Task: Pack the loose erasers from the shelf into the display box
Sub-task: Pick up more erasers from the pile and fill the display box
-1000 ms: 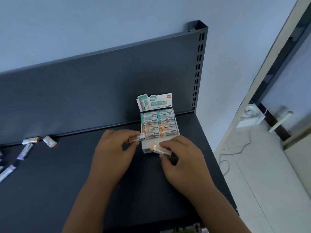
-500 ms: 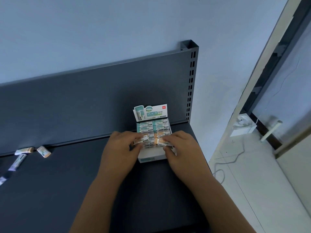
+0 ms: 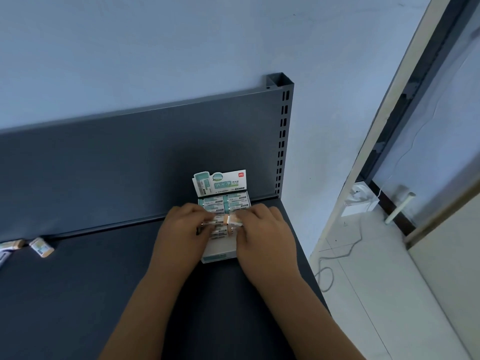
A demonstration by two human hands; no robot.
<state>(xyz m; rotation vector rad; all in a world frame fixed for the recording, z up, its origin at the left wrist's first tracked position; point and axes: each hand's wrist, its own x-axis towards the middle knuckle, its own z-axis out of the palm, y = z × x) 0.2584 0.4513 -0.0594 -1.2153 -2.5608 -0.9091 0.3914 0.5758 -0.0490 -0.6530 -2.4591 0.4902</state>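
Note:
The white display box (image 3: 220,252) stands on the dark shelf (image 3: 104,276) near its right end, its printed lid flap upright at the back. Rows of wrapped erasers fill it. My left hand (image 3: 181,237) pinches an eraser (image 3: 211,222) over the box's left column. On the right column, my right hand (image 3: 265,240) pinches another eraser (image 3: 233,220). The two erasers nearly meet end to end over the middle of the box. Loose erasers (image 3: 41,246) lie at the shelf's far left by the back panel.
The shelf's grey back panel (image 3: 130,162) rises behind the box, with a slotted upright post (image 3: 283,141) at its right end. The shelf ends just right of the box. Below to the right are a tiled floor, a cable (image 3: 330,266) and a door frame.
Both hands have moved from the box's front edge up over its rows, each carrying its eraser. The erasers have come lower and closer together on top of the packed rows.

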